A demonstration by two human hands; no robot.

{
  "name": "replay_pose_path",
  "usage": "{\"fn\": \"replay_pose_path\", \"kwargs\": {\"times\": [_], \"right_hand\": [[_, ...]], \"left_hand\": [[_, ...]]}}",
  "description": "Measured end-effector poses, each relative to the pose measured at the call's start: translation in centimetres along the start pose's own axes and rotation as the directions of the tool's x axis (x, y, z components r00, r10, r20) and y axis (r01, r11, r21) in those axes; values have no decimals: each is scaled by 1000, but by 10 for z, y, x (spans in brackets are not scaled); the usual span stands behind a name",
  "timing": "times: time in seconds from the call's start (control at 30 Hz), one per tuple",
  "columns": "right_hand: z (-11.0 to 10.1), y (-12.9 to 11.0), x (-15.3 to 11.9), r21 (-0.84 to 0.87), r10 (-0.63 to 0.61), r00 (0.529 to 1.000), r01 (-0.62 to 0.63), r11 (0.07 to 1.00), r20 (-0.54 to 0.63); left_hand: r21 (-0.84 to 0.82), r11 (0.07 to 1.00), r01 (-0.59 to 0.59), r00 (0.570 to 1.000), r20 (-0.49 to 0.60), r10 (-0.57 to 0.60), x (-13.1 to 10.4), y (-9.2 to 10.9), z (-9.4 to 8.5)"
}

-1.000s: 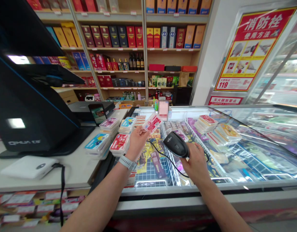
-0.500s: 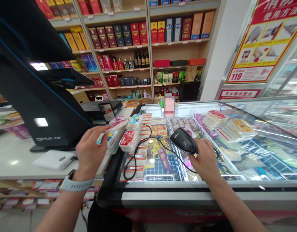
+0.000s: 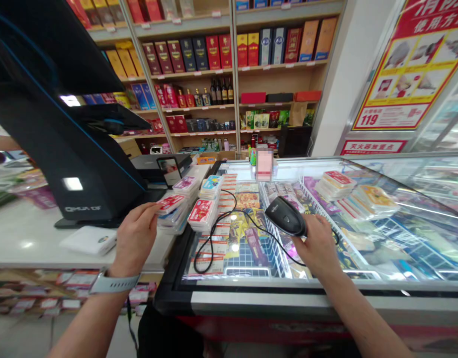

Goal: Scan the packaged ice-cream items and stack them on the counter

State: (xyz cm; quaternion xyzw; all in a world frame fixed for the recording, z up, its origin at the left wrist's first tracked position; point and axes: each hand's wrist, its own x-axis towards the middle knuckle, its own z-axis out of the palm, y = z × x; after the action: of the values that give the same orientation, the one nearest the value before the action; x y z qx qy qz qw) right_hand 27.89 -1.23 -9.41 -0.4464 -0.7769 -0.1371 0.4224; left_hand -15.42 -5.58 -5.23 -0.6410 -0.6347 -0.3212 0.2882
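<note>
My left hand (image 3: 137,236), with a pale watch on its wrist, pinches the left edge of a red-labelled plastic pack (image 3: 171,204). That pack rests on a stack of clear packs (image 3: 172,222) at the counter's edge. Behind it stands a purple-labelled pack (image 3: 186,183). To the right, on the freezer's glass, are a red-topped stack (image 3: 202,215) and a blue-topped one (image 3: 211,185). My right hand (image 3: 320,243) is closed around the handle of a black barcode scanner (image 3: 285,217), held above the glass. The scanner's black cable (image 3: 210,248) loops across the freezer top.
A large black checkout machine (image 3: 98,169) stands on the white counter (image 3: 20,248), with a white box (image 3: 90,240) before it. More packs (image 3: 335,185) lie on the right of the glass-topped freezer (image 3: 288,300). Shelves of boxed bottles (image 3: 193,53) line the back.
The red-labelled pack now lies on the left stack under my left fingertips, where a blue-labelled pack showed before. My right hand still holds the scanner in nearly the same place.
</note>
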Motion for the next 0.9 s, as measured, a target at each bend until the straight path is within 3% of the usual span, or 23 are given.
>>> {"fn": "replay_pose_path", "kwargs": {"times": [0.23,0.4,0.53,0.7,0.8,0.9], "right_hand": [[-1,-3,1,-1,9,1000,-9,1000,-10],[-2,-7,1,12,36,999,-36,999,-7],[-2,-6,1,21,47,999,-47,999,-11],[-3,-9,2,49,62,998,-61,997,-17],[-4,-10,3,61,79,996,-78,995,-29],[-4,-11,3,75,94,994,-91,993,-49]], "left_hand": [[82,996,-38,994,110,29,-4,3,-6],[26,998,-53,999,5,52,-2,29,-10],[-105,975,-196,981,-14,195,4,75,-4],[-381,882,-276,913,181,364,11,146,28],[-561,799,-217,849,295,438,18,190,58],[-799,601,-21,828,322,458,30,230,92]]}}
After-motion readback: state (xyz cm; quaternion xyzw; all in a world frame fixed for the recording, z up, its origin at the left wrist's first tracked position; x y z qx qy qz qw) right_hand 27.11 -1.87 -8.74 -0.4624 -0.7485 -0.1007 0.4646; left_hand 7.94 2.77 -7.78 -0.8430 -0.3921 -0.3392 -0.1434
